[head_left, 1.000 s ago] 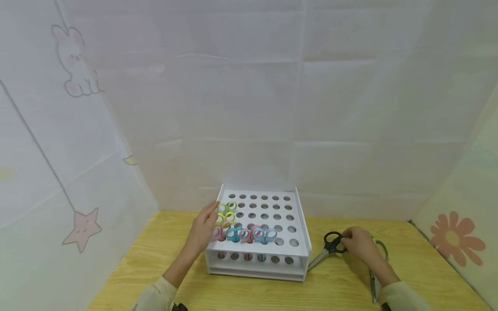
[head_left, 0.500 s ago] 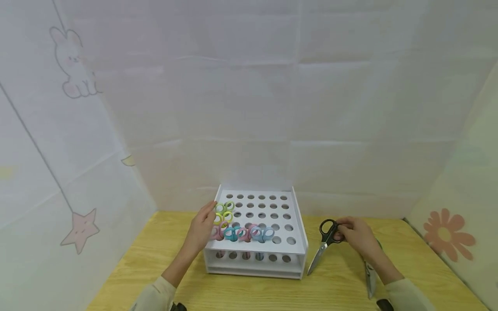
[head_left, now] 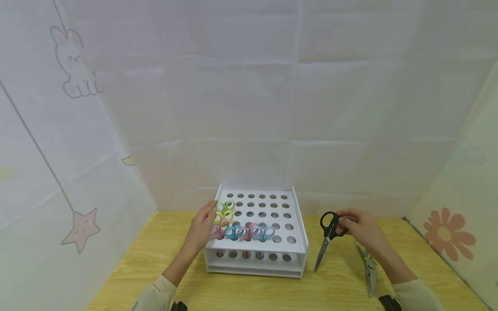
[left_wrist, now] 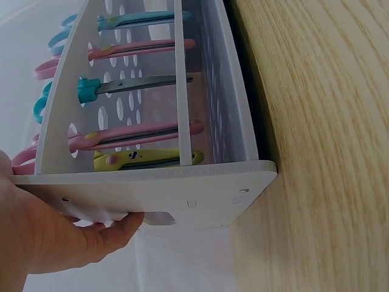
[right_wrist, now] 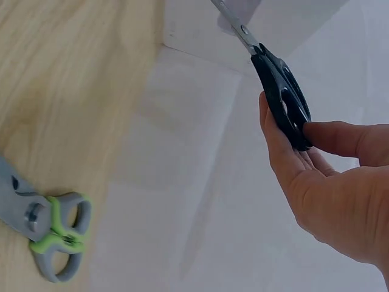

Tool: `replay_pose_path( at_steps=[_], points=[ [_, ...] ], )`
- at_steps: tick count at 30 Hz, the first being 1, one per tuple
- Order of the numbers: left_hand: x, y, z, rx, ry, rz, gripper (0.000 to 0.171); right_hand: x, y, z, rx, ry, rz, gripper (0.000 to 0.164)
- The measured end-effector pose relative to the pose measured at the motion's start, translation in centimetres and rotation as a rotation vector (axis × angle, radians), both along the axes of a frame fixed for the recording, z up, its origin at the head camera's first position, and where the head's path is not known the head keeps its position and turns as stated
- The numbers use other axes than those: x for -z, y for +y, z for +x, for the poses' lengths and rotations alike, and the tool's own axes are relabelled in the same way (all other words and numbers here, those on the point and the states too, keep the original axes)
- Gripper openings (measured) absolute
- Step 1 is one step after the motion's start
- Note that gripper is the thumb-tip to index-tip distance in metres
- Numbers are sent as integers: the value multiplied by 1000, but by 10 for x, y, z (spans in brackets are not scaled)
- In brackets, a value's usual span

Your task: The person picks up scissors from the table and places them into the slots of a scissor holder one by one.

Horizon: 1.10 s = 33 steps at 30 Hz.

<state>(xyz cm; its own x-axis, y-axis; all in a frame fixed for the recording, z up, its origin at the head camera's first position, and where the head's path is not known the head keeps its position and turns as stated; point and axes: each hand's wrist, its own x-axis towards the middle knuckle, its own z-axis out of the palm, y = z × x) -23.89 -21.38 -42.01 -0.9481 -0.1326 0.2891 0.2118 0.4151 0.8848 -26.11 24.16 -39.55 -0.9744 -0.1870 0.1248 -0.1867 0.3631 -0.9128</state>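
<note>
My right hand (head_left: pixel 359 226) pinches a pair of black-handled scissors (head_left: pixel 332 229) by the handles, thumb against one loop. Its steel blades slant down and left, right of a white rack (head_left: pixel 254 244). The right wrist view shows the same black handles (right_wrist: pixel 282 97) between thumb and fingers. My left hand (head_left: pixel 202 224) holds the rack's left side; in the left wrist view its thumb (left_wrist: pixel 118 234) lies on the outer side panel (left_wrist: pixel 200 191). Standing in the rack's holes are pink, light-blue (head_left: pixel 262 233), teal (head_left: pixel 233 233), yellow and green (head_left: pixel 225 206) scissors, handles up.
Grey-and-green shears (head_left: pixel 370 272) lie on the wooden table (head_left: pixel 249 296) below my right forearm. The rack's back and right holes (head_left: pixel 285 205) show nothing in them. A pale hanging sheet (head_left: pixel 249 108) stands behind the table, with printed sheets at both sides.
My right hand has raised the black-handled scissors and turned their blades steeper downward. More of the grey-and-green shears shows now. The left hand stays at the rack.
</note>
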Motion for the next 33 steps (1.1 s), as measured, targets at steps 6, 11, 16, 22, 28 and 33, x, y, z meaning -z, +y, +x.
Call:
replay_pose_path(
  at_steps=[6, 11, 16, 22, 28, 33],
  points=[
    [-3, 1, -2, 1, 3, 2, 45, -23, 7, 11, 4, 60, -40, 35],
    [-6, 0, -2, 2, 4, 6, 45, -47, 10, 25, 25, 126, -115, 38],
    [-6, 1, 0, -2, 6, 16, 45, -63, 14, 35, -13, 149, -345, 32],
    [-2, 1, 0, 1, -14, 30, 46, -71, 7, 47, -55, 173, -529, 28],
    [0, 1, 0, -3, -16, 22, 45, -62, -25, 52, -16, 267, -543, 36],
    [-1, 1, 0, 0, 12, 0, 45, -50, -52, 51, 62, 351, -532, 36]
  ],
)
